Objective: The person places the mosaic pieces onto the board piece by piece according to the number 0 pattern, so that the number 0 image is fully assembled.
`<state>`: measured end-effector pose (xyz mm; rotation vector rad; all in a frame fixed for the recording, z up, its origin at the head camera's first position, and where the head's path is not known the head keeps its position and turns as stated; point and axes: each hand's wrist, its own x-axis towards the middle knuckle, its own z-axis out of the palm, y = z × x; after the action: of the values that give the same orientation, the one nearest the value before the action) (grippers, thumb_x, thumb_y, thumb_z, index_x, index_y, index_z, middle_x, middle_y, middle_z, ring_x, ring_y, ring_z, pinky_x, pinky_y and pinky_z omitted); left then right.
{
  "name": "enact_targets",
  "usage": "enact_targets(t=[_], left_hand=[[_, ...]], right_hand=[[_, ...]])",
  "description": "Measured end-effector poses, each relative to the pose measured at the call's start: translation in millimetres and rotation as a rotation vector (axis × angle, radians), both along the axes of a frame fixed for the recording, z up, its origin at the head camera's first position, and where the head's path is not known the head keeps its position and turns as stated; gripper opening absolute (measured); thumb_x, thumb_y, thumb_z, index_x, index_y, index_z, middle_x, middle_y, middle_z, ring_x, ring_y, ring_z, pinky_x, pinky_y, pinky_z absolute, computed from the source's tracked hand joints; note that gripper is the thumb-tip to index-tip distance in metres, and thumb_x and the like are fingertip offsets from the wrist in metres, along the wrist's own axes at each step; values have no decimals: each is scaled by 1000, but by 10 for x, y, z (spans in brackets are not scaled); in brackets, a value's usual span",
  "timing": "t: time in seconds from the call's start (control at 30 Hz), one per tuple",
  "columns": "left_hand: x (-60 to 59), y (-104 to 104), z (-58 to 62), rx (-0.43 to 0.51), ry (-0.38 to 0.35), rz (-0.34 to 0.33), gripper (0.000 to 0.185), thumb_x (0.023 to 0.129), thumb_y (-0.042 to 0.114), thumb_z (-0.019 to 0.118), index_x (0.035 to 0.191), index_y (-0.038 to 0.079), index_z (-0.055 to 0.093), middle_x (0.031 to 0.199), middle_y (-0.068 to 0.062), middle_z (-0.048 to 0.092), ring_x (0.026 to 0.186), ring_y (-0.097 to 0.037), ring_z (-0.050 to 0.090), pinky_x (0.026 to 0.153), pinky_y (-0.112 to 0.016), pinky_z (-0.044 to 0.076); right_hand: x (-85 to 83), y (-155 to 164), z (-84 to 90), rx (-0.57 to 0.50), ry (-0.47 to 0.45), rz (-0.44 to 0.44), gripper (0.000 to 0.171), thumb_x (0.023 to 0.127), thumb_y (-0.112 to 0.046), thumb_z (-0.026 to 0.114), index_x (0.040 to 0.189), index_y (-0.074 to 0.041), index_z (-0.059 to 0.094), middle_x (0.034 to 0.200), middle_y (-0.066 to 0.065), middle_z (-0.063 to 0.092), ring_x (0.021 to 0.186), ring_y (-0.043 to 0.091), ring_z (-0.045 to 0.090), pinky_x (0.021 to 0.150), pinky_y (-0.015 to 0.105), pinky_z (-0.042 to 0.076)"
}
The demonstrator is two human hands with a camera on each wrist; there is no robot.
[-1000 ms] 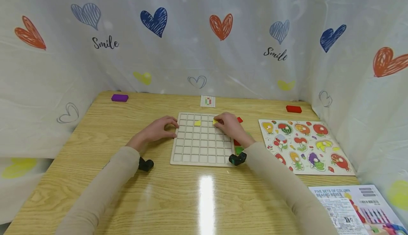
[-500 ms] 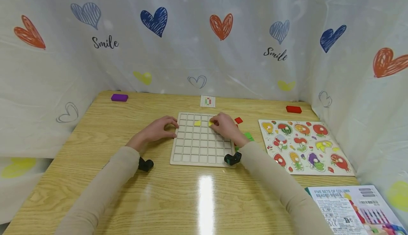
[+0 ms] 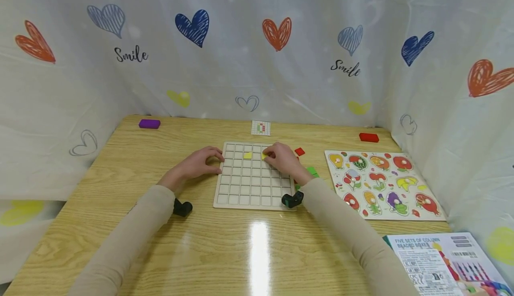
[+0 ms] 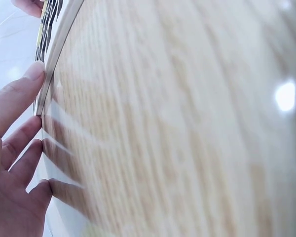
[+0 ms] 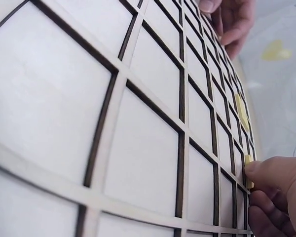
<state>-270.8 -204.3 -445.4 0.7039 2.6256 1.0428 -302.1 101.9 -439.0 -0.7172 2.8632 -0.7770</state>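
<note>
A square wooden grid board (image 3: 246, 189) lies on the table in the head view. My right hand (image 3: 281, 158) is over its upper right part and pinches a small yellow tile (image 5: 249, 172) between thumb and fingers, right at a cell of the grid. Another yellow tile (image 3: 247, 155), with a slanted side, lies on the grid to the left. My left hand (image 3: 197, 163) is at the board's left edge, fingers loosely spread. In the left wrist view its thumb (image 4: 19, 94) touches the board's side, and its other fingertips rest on the table beside it.
Red tile (image 3: 300, 152) and green tiles (image 3: 312, 171) lie right of the board, partly behind my right arm. A small pattern card (image 3: 261, 128) is beyond it. A fruit puzzle board (image 3: 377, 184) and a printed box (image 3: 453, 260) are at right. Purple (image 3: 149, 123) and red blocks (image 3: 368, 137) lie far back.
My right hand has moved slightly left with the yellow tile, baring more of the red and green tiles, then stayed almost still. My left hand has kept its place.
</note>
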Motion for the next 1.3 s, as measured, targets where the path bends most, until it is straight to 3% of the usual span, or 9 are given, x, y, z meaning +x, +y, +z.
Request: enact_targets(t=[0.7,0.9,1.3], left_hand=[[-10,-13,-13,-2,-4,6,32,89,21,74,117,8,65,141,-14,47,135,-36,38,112,-53,30],[-16,-8,-12,-9,1,5,33,89,21,74,117,8,65,141,-14,47,135,-36,38,111,-53,31],[-18,-18,-23,-8,1,-3,33,90,21,74,118,7,64,141,-15,46,135,-36,39,111,-53,31]], right_hand=[[0,21,-11,-49,-4,-14,23,95,-14,65,115,-4,71,108,10,67,96,22,62,85,35,52],[-13,65,-28,-100,-43,-41,25,96,-17,65,117,-6,70,111,9,66,99,22,61,86,36,52],[-19,478,1,-221,-48,-128,31,99,-20,61,125,-4,66,118,12,65,102,26,62,86,42,53]])
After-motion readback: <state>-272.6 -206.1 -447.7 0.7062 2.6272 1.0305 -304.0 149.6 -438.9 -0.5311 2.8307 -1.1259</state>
